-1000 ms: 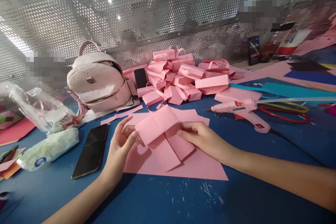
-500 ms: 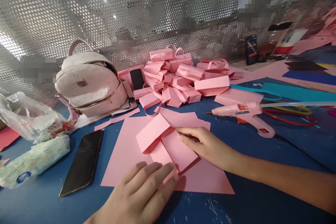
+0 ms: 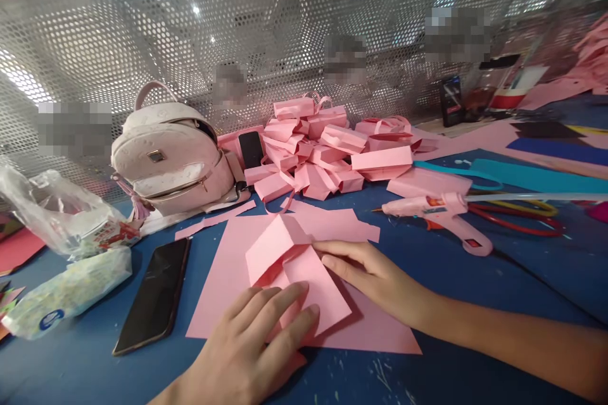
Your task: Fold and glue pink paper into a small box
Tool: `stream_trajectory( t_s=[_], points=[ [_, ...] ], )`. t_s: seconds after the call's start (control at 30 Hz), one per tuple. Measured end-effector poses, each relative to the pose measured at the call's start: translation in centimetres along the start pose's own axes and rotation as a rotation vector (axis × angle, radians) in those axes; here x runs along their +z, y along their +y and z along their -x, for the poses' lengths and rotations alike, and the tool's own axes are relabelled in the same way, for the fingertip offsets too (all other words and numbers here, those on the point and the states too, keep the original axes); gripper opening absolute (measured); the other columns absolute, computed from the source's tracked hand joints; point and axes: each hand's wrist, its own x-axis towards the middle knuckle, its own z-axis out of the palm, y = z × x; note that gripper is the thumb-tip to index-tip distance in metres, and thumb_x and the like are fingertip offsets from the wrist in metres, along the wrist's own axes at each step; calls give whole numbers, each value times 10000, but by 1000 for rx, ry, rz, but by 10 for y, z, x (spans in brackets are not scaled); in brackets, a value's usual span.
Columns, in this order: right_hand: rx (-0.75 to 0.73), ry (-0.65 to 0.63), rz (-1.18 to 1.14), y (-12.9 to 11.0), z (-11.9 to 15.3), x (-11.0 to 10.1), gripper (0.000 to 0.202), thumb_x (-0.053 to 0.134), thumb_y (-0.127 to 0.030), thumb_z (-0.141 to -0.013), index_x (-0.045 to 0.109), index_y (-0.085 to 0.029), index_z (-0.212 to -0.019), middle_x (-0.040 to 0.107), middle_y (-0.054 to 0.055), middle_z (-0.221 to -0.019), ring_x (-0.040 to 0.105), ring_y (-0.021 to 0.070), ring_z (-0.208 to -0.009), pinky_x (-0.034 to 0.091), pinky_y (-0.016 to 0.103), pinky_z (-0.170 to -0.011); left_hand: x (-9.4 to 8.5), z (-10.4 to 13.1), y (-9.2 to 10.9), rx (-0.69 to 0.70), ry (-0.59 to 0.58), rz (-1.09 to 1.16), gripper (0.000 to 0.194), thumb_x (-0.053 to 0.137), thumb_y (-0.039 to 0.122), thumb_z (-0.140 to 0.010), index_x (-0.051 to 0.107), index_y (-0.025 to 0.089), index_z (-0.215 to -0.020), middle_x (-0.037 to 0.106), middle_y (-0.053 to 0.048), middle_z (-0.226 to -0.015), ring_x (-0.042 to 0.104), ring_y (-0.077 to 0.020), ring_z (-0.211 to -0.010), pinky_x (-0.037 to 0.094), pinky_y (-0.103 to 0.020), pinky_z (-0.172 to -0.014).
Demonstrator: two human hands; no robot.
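A partly folded pink paper box (image 3: 278,248) stands on a flat pink paper sheet (image 3: 216,291), with a loose flap slanting toward me. My left hand (image 3: 251,342) is at its near left side, fingers bent over the flap and pressing on it. At the far right side of the box, my right hand (image 3: 380,272) pinches the paper edge between thumb and fingers. The inside of the fold and the fingertips under the paper are partly hidden.
Behind are a pile of folded pink paper boxes (image 3: 327,161) and a pale pink backpack (image 3: 175,158). A black phone (image 3: 154,297), a tissue pack (image 3: 71,291) and a plastic bag (image 3: 52,209) lie left. The glue gun (image 3: 441,212) rests right, its cord trailing.
The flap has swung down and toward my left hand, and the box's upright part has turned a little. Both hands stay at the paper. The view has shifted slightly.
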Motion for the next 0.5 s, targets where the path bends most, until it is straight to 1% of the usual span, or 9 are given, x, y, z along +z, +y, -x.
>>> stream_trajectory(
  t_s=[0.07, 0.13, 0.27, 0.3, 0.37, 0.43, 0.5],
  points=[
    [13, -21, -43, -2, 2, 1, 410, 542, -525, -972, 703, -287, -1264, 723, 55, -1243, 604, 303, -1258, 508, 446, -1059, 1, 0, 0, -10, 3, 19, 553, 624, 281, -950, 459, 204, -1472, 662, -159, -1337, 682, -301, -1096, 550, -378, -909],
    [25, -41, -68, -3, 3, 2, 419, 542, -532, -971, 698, -285, -1271, 715, 57, -1260, 604, 299, -1259, 504, 447, -1063, 1, 0, -1, -5, -2, 14, 532, 627, 276, -948, 481, 181, -1450, 665, -170, -1329, 681, -304, -1103, 552, -379, -909],
    [30, -59, -58, -4, 5, 2, 370, 546, -483, -980, 708, -284, -1247, 725, 50, -1232, 653, 270, -1174, 518, 405, -1028, 0, -1, -1, 7, 5, -7, 462, 632, 261, -944, 533, 154, -1383, 667, -177, -1325, 684, -302, -1100, 554, -380, -900],
    [23, -53, -34, -4, 5, 1, 352, 537, -472, -985, 721, -282, -1218, 742, 46, -1184, 674, 261, -1119, 537, 382, -984, -1, -2, -1, 8, 9, -7, 442, 630, 261, -945, 545, 157, -1367, 672, -172, -1318, 688, -298, -1089, 556, -377, -892],
    [15, -45, 34, -2, 2, -1, 331, 514, -450, -996, 750, -261, -1129, 769, 39, -1046, 703, 239, -972, 561, 332, -845, -2, -4, -1, 16, 12, -9, 401, 621, 269, -950, 568, 162, -1333, 691, -156, -1293, 699, -285, -1051, 560, -369, -869],
    [21, -42, 113, 2, -1, -3, 296, 528, -401, -985, 763, -225, -1022, 768, 31, -920, 693, 213, -837, 531, 286, -707, -2, -7, 0, 30, 19, -20, 357, 604, 270, -960, 594, 151, -1296, 713, -139, -1259, 706, -273, -1007, 565, -367, -843],
    [32, -36, 216, 5, -4, -6, 238, 576, -337, -944, 759, -193, -892, 747, 20, -801, 654, 180, -720, 469, 251, -611, -2, -9, 0, 44, 33, -22, 321, 588, 257, -969, 617, 123, -1260, 728, -133, -1228, 707, -272, -974, 573, -379, -814]
  ],
)
